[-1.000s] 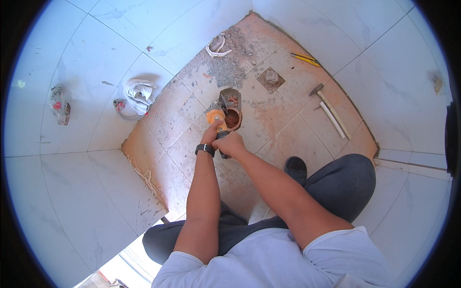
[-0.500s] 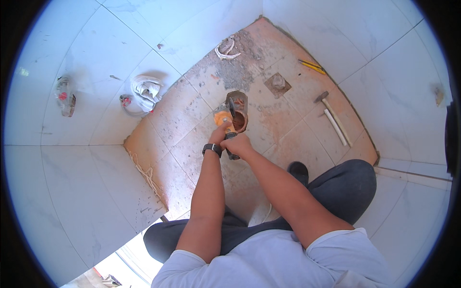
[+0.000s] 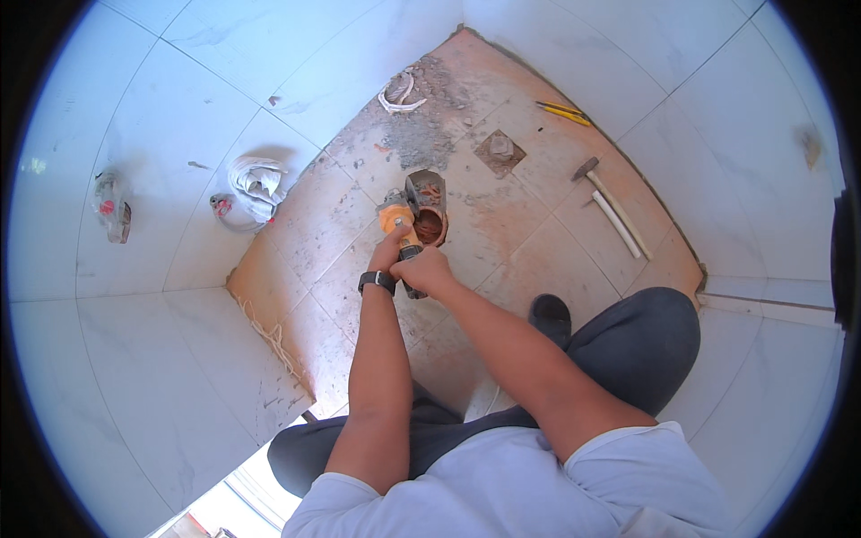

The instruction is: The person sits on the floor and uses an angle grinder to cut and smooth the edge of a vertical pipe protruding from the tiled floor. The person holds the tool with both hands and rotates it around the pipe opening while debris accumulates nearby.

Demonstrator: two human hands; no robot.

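Both my hands are closed on an orange and black angle grinder [image 3: 395,217]. My left hand [image 3: 388,250] wraps its body just behind the head, with a dark watch on that wrist. My right hand [image 3: 428,270] grips the rear of the tool, close beside the left. The grinder's disc sits at the left edge of a hole cut in the tiled floor [image 3: 511,247]. Inside that hole a reddish-brown pipe end [image 3: 432,226] shows, with rubble above it. Whether the disc touches the pipe or tile I cannot tell.
A hammer [image 3: 600,185] and a white stick [image 3: 615,224] lie to the right. Near the right wall are yellow-handled pliers or cutters [image 3: 567,113]. A square recess [image 3: 500,152] breaks the floor. Rubble [image 3: 421,134] and a white ring-like piece [image 3: 401,93] lie farther off; white pipes [image 3: 258,188] protrude at left.
The whole view has shifted slightly, so the floor things appear farther left. Against the hole, the grinder has moved a little to the left. Both hands keep their hold.
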